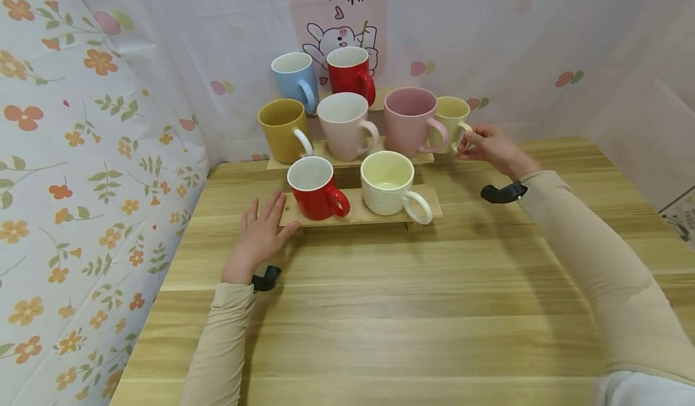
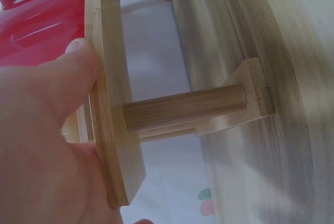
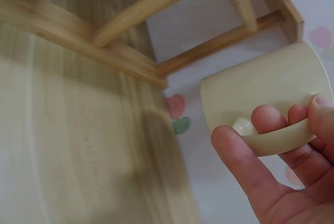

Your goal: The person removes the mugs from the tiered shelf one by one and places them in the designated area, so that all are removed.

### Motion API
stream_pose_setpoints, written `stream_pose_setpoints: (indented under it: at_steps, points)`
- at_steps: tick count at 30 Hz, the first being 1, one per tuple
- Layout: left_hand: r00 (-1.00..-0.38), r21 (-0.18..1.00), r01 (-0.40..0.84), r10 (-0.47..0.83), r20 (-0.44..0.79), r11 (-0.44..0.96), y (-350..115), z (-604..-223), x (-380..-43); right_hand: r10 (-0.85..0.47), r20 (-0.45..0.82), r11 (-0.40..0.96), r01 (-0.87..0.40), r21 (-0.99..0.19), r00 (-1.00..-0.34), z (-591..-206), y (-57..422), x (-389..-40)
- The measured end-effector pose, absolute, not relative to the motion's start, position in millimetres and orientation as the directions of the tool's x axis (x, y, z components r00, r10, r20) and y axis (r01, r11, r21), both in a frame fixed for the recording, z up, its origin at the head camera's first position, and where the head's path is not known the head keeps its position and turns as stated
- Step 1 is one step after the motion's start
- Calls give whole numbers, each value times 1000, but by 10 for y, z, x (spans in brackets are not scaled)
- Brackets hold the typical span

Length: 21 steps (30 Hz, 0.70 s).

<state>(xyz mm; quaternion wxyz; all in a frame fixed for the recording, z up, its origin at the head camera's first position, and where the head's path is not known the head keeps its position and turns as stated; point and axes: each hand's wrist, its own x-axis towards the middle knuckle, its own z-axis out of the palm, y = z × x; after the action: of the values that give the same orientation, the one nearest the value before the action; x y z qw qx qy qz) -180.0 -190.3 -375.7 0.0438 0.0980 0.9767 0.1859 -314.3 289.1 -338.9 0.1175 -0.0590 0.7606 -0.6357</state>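
Observation:
A pale yellow mug (image 1: 455, 123) is held by its handle in my right hand (image 1: 496, 148), right of the stepped wooden rack (image 1: 353, 213). In the right wrist view, fingers curl through the handle of this mug (image 3: 255, 88), whose base hangs above the table. My left hand (image 1: 257, 237) rests on the left end of the lowest step, fingers extended. The left wrist view shows its thumb against the front edge of that board (image 2: 107, 88), close to a red mug (image 1: 319, 192). A cream mug (image 1: 387, 180) stands to the right of that red mug.
Mustard (image 1: 285, 131), pale pink (image 1: 342, 128) and darker pink (image 1: 407, 122) mugs line the middle step. Behind them, on the top step, are a blue mug (image 1: 293, 77) and another red mug (image 1: 347, 71). A printed cloth (image 1: 217, 44) hangs behind the wooden table (image 1: 407, 309).

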Motion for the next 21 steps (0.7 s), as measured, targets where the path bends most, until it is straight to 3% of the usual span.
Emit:
stream_pose_setpoints:
  at_steps: [21]
  points:
    - [-979,376,173,202,-39,910,-1918,-3786,-1809,-229,-151,142,120,-983,-962,-3860,2756,-3169]
